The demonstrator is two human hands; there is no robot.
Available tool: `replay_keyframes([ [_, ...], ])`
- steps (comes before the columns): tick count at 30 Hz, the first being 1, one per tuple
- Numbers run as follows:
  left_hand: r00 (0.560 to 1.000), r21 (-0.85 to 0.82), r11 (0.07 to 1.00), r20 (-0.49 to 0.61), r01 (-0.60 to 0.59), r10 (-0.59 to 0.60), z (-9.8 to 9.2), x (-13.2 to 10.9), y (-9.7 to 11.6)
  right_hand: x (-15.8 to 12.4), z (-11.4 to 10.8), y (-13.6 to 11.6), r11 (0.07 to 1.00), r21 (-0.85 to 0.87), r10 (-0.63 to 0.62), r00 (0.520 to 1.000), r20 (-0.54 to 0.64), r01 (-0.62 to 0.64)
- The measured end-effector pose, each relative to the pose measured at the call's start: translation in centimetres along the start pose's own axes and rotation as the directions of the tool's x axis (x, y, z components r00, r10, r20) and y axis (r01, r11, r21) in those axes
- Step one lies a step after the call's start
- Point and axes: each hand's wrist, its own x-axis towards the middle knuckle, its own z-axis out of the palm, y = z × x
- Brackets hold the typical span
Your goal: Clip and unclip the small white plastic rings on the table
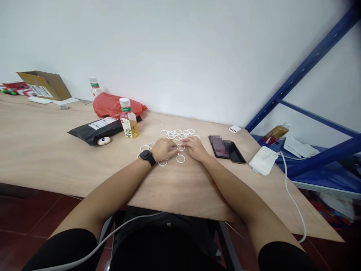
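Several white rings (181, 159) lie on the wooden table (180, 188). My left hand (165, 149), with a black watch at the wrist, has its thumb and fingers at the left side of one white ring (181, 147). At that ring's right side are the fingertips of my right hand (194, 148). The ring is between both hands, pinched at its edges as far as can be seen. Behind the hands is a loose cluster of white rings (178, 134). More rings lie around my left hand, partly hidden by it.
Left of the rings stand a tea bottle (129, 120), a black parcel (97, 130) and a red bag (108, 105). A cardboard box (46, 86) is farther left. To the right are two phones (220, 147), a white power adapter (263, 161) with a cable, and a blue metal frame (307, 64).
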Motion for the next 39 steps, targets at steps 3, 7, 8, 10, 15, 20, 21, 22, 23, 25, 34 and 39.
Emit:
replay_keyframes([
  [3,1.000,0.008,1.000,0.015,0.006,-0.006,0.3,0.0,-0.3,-0.1,0.2,0.1,0.994,-0.045,0.099,0.995,-0.031,-0.100],
  [7,0.999,0.016,1.000,0.031,0.009,-0.010,0.7,-0.1,-0.5,-0.3,0.5,0.5,0.981,-0.102,0.167,0.985,0.047,-0.162],
  [8,0.999,0.016,1.000,0.032,0.009,-0.010,0.7,-0.1,-0.5,-0.3,0.5,0.6,0.980,-0.106,0.173,0.983,0.055,-0.167],
  [10,0.999,0.012,1.000,0.031,0.006,-0.006,0.7,-0.1,-0.5,-0.4,0.5,0.6,0.981,-0.101,0.168,0.985,0.042,-0.163],
  [15,0.997,-0.005,1.000,-0.077,-0.031,0.031,0.6,-0.1,-0.5,-0.1,-0.2,-0.8,0.990,-0.041,0.132,0.989,-0.066,-0.135],
  [20,0.982,0.024,0.999,-0.181,-0.040,0.044,0.6,0.0,-0.5,0.2,-0.5,-2.9,0.996,0.011,0.085,0.988,-0.128,-0.085],
  [21,0.983,0.031,0.999,-0.181,-0.035,0.040,0.6,0.0,-0.4,0.3,-0.6,-3.2,0.997,0.020,0.079,0.988,-0.135,-0.077],
  [22,0.983,0.033,0.999,-0.179,-0.033,0.039,0.6,0.0,-0.4,0.3,-0.6,-3.3,0.997,0.028,0.074,0.987,-0.143,-0.070],
  [23,0.983,0.031,0.999,-0.177,-0.035,0.040,0.6,-0.1,-0.3,0.3,-0.6,-3.4,0.997,0.034,0.070,0.986,-0.149,-0.065],
  [25,0.984,0.020,0.999,-0.172,-0.044,0.046,0.7,-0.1,-0.2,0.3,-0.7,-3.5,0.997,0.044,0.065,0.986,-0.156,-0.058],
  [34,0.994,-0.012,1.000,-0.110,-0.011,0.010,0.2,0.0,0.4,0.3,-0.9,-3.1,0.991,0.131,0.055,0.985,-0.162,-0.033],
  [39,0.991,0.068,0.991,-0.062,0.119,-0.115,-0.3,0.0,-0.2,0.0,-0.6,-0.1,0.959,0.010,0.280,0.948,-0.152,-0.282],
])
